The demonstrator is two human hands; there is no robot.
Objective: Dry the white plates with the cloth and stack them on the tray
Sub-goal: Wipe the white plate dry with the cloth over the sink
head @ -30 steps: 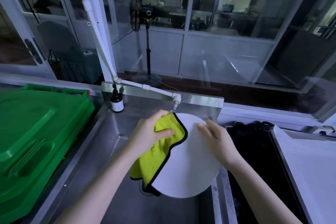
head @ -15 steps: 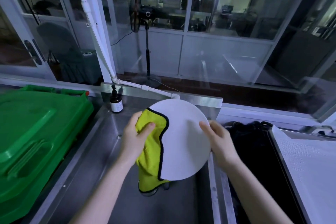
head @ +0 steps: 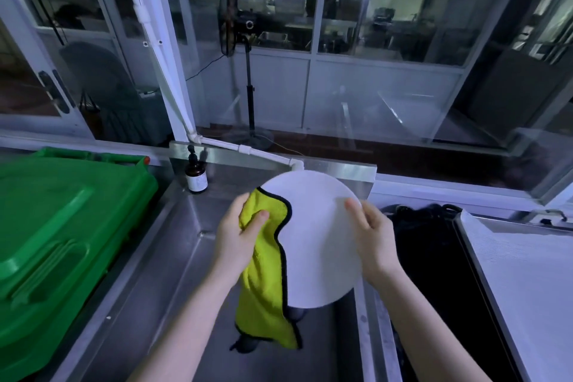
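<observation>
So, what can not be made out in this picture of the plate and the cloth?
All in the head view:
white plate: left rim hidden under the yellow cloth.
right hand: fingers hidden behind the plate.
left hand: most fingers hidden behind the cloth.
brown bottle: label too small to read.
black compartment: contents too dark.

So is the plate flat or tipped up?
Tipped up: the plate faces the camera, left hand with cloth and right hand holding its sides.
</observation>
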